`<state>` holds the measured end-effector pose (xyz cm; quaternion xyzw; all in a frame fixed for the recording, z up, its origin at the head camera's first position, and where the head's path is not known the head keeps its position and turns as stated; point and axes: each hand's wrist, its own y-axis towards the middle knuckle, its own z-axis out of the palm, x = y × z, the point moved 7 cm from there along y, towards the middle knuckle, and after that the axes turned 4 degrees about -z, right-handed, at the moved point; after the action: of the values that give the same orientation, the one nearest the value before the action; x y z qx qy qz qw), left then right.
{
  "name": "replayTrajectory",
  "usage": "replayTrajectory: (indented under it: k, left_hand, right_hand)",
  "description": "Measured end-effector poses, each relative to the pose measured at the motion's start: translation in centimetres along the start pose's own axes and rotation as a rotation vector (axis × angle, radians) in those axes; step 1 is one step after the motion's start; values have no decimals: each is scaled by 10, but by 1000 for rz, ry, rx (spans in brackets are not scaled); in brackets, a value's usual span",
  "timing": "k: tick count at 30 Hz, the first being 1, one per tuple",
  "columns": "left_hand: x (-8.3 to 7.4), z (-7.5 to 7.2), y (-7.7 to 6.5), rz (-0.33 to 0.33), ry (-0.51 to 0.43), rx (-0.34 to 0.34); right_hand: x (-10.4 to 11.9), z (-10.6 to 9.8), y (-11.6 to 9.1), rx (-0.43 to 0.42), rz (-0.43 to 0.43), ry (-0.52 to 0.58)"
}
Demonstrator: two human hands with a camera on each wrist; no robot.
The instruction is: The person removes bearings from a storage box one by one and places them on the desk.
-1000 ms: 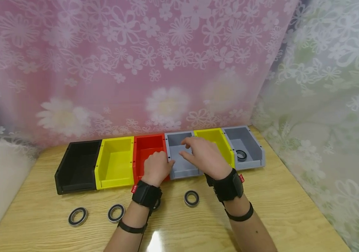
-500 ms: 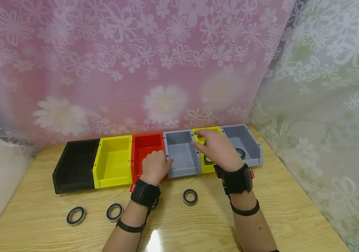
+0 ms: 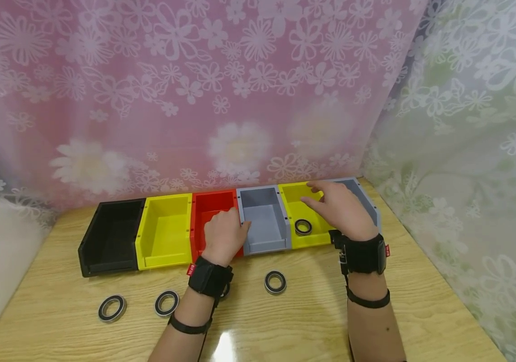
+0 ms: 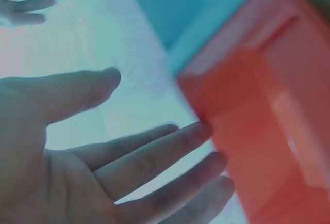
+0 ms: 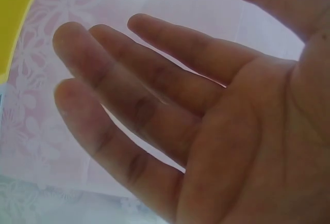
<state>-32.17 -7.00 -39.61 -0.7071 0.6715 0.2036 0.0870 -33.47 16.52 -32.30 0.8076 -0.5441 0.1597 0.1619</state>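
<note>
My left hand is held over the front of the red bin, holding nothing; its fingers look relaxed in the left wrist view. Further right, my right hand hovers above the right yellow bin and the right grey bin, its palm bare in the right wrist view. A ball bearing lies inside the right yellow bin, near its front. The right hand covers much of the right grey bin's inside. On the table, a bearing sits in front of the middle grey bin.
Two more bearings, one at far left and one beside it, lie on the wooden table. Another is mostly hidden by the left wrist. A black bin and a yellow bin continue the row leftward. Curtains hang behind.
My right hand has moved right, from over the middle grey bin to the right end of the row. The bearing in the right yellow bin has come into view. My left hand stays nearly still.
</note>
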Motion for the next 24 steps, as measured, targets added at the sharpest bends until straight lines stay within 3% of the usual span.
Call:
replayTrajectory:
  k: [4, 8, 12, 19, 24]
  left_hand:
    - [-17, -16, -5, 51, 0, -91]
    - [-39, -16, -6, 120, -3, -73]
    - [-57, -4, 3, 153, 15, -20]
    - [-81, 27, 23, 133, 77, 126]
    - [-94, 46, 27, 142, 157, 150]
  right_hand:
    - [-2, -5, -3, -5, -3, 9]
    - [-3, -10, -6, -18, -3, 14]
    - [-4, -12, -7, -28, -6, 15]
    - [-5, -11, -8, -19, -1, 22]
    - [-4, -9, -8, -17, -4, 33]
